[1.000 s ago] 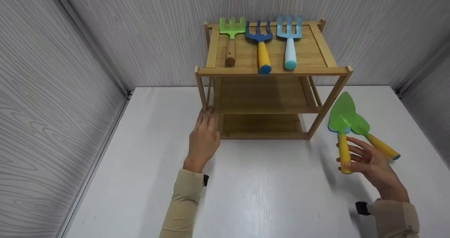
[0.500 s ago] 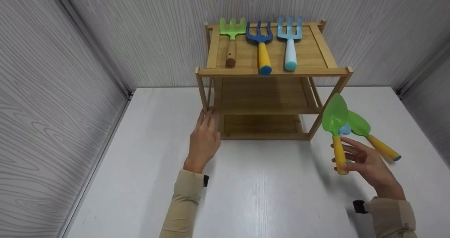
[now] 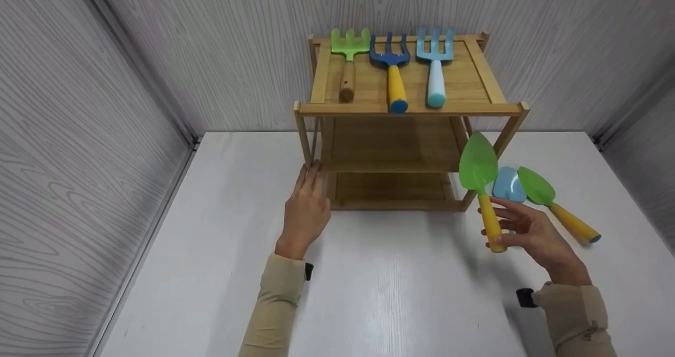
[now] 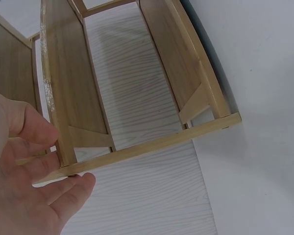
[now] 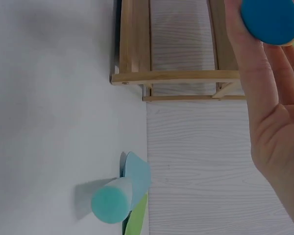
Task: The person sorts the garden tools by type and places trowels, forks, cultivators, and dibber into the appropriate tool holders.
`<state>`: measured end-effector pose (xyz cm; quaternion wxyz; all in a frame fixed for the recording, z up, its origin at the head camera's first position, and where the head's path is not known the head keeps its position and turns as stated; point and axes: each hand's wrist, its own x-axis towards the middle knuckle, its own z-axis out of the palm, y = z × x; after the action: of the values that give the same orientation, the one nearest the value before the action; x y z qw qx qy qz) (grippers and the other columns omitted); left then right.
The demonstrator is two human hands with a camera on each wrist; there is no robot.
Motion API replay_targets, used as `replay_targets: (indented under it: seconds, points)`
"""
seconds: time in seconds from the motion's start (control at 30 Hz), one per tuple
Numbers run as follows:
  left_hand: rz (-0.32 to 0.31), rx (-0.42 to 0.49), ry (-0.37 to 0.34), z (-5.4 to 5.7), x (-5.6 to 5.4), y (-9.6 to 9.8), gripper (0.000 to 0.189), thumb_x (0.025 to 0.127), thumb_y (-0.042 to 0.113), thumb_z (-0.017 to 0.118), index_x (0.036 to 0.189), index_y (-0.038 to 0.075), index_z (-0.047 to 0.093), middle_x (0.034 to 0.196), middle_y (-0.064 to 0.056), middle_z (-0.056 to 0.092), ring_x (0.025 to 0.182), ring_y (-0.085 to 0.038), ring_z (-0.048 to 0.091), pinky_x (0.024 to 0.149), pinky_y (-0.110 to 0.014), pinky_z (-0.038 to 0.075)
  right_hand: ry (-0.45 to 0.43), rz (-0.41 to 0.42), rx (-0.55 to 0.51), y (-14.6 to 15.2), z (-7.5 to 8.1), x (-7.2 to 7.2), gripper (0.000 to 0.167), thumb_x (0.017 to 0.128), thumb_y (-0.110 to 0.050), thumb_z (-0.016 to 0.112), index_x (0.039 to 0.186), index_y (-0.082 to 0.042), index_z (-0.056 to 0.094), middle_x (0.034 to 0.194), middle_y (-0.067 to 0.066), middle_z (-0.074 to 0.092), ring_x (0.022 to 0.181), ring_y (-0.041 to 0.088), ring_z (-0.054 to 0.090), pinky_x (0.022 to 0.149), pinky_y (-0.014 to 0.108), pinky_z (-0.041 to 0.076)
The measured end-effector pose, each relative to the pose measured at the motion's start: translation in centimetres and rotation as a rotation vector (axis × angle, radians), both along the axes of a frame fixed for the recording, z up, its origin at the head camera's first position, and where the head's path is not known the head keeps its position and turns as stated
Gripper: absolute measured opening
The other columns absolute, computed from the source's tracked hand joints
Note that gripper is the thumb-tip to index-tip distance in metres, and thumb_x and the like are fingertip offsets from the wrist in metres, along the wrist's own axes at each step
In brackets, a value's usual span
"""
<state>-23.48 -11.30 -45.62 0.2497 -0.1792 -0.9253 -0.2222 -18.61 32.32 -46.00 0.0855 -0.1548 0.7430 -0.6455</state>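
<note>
My right hand (image 3: 538, 235) holds a hand trowel (image 3: 478, 162) by its yellow handle, thumb and fingers around the lower part. Its green blade points up and overlaps the right front post of a wooden three-tier shelf (image 3: 390, 167). The blue butt of the handle (image 5: 272, 20) shows in the right wrist view. At the shelf's left front post (image 4: 63, 142), my left hand (image 3: 306, 214) grips the frame near the middle tier, thumb on one side and fingers on the other.
Three hand forks lie on the top tier: green (image 3: 347, 80), dark blue with yellow handle (image 3: 395, 85) and light blue (image 3: 435, 80). Right of the shelf lie a light blue trowel (image 3: 509, 180) and another green trowel (image 3: 536, 185). Walls enclose the white table (image 3: 379, 293).
My right hand has carried the green trowel leftward and slightly up, from over the other trowels toward the shelf, uncovering the light blue one. My left hand stays at the post.
</note>
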Motion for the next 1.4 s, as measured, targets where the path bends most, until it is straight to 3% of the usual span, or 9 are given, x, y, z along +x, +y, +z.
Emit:
replay_targets:
  seconds: [0.33, 0.63, 0.83, 1.17, 1.4]
  points:
    - [-0.003, 0.029, -0.003, 0.1, 0.1, -0.2, 0.051, 0.089, -0.01, 0.059, 0.14, -0.008, 0.052, 0.145, -0.027, 0.049, 0.136, -0.051, 0.042, 0.093, -0.053, 0.054, -0.099, -0.006, -0.015, -1.6, 1.4, -0.9, 0.072, 0.086, 0.015, 0.067, 0.151, -0.008, 0.049, 0.126, 0.003, 0.066, 0.1, 0.023, 0.071, 0.078, 0.039, 0.061]
    - [-0.006, 0.03, -0.014, 0.1, 0.1, -0.3, 0.051, 0.09, -0.009, 0.06, 0.14, -0.007, 0.051, 0.145, -0.027, 0.048, 0.137, -0.051, 0.041, 0.09, -0.054, 0.055, -0.139, -0.011, -0.04, -4.2, 3.1, -2.5, 0.072, 0.089, 0.01, 0.067, 0.154, -0.001, 0.039, 0.129, 0.004, 0.062, 0.105, 0.025, 0.07, 0.079, 0.037, 0.061]
    - [0.0, 0.033, -0.029, 0.1, 0.1, -0.4, 0.052, 0.09, -0.008, 0.06, 0.142, -0.006, 0.05, 0.146, -0.026, 0.048, 0.137, -0.051, 0.041, 0.092, -0.053, 0.054, -0.146, -0.002, -0.033, -6.0, 3.9, -3.8, 0.07, 0.09, 0.01, 0.065, 0.154, 0.004, 0.036, 0.125, 0.008, 0.061, 0.099, 0.024, 0.069, 0.079, 0.037, 0.061]
    - [0.004, 0.015, -0.013, 0.0, 0.1, -0.3, 0.051, 0.089, -0.008, 0.061, 0.14, -0.009, 0.052, 0.147, -0.026, 0.048, 0.136, -0.049, 0.043, 0.086, -0.05, 0.058, -0.174, 0.042, -0.081, -7.7, 4.7, -4.9, 0.068, 0.091, 0.01, 0.062, 0.152, 0.01, 0.031, 0.125, 0.015, 0.054, 0.1, 0.023, 0.069, 0.08, 0.036, 0.061]
    - [-0.008, 0.013, 0.015, 0.1, 0.2, -0.1, 0.049, 0.091, -0.007, 0.059, 0.139, -0.01, 0.052, 0.146, -0.026, 0.049, 0.135, -0.049, 0.044, 0.094, -0.052, 0.054, -0.186, 0.071, -0.134, -8.4, 4.9, -5.5, 0.064, 0.093, 0.01, 0.06, 0.151, 0.01, 0.033, 0.124, 0.015, 0.055, 0.098, 0.026, 0.071, 0.079, 0.032, 0.06]
